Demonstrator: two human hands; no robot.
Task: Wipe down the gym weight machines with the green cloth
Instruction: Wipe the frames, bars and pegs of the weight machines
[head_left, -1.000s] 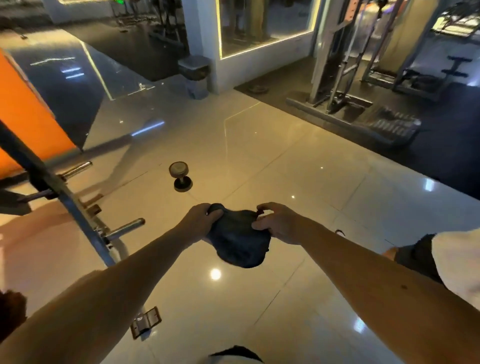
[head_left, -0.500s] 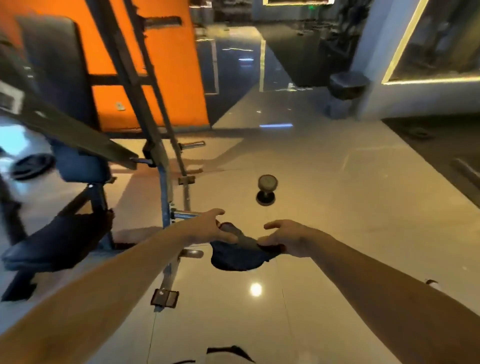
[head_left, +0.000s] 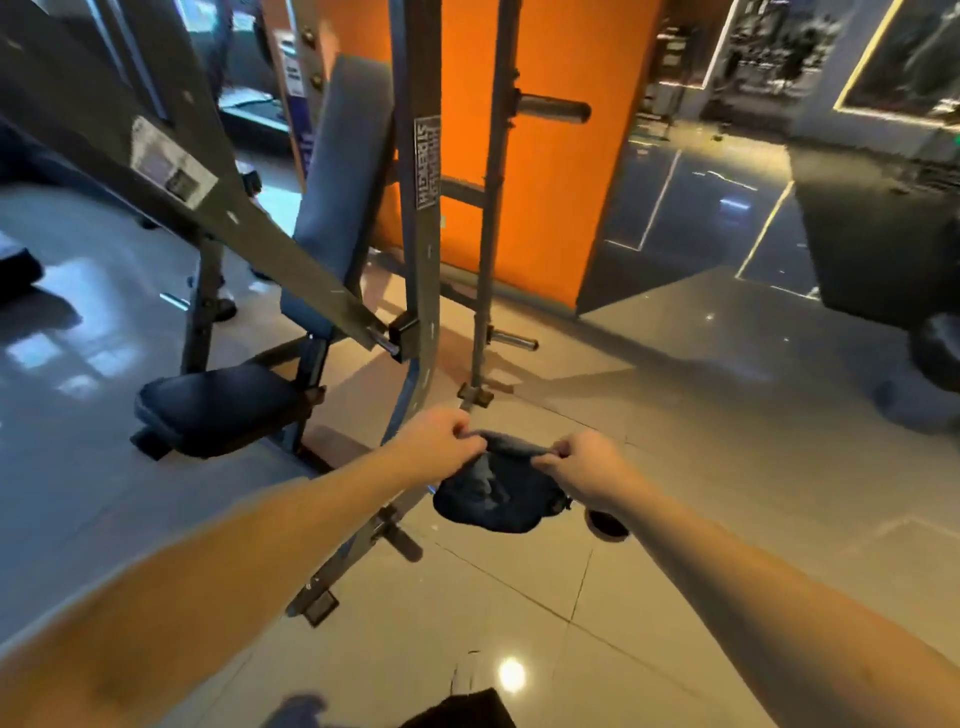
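Dark, bluish-looking cloth (head_left: 498, 493) — orange wall panel (head_left: 545, 218), grey machine frame (head_left: 423, 270), black seat pad (head_left: 218, 405) — beige tiled floor (head_left: 701, 519).

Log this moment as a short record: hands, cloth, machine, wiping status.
left hand: pinches the cloth's upper edge
right hand: pinches the same edge, further right
cloth: bunched, hanging between both hands, dark in this light
weight machine: directly ahead, its seat pad to the left
wiping: not under way; cloth seems clear of the machine
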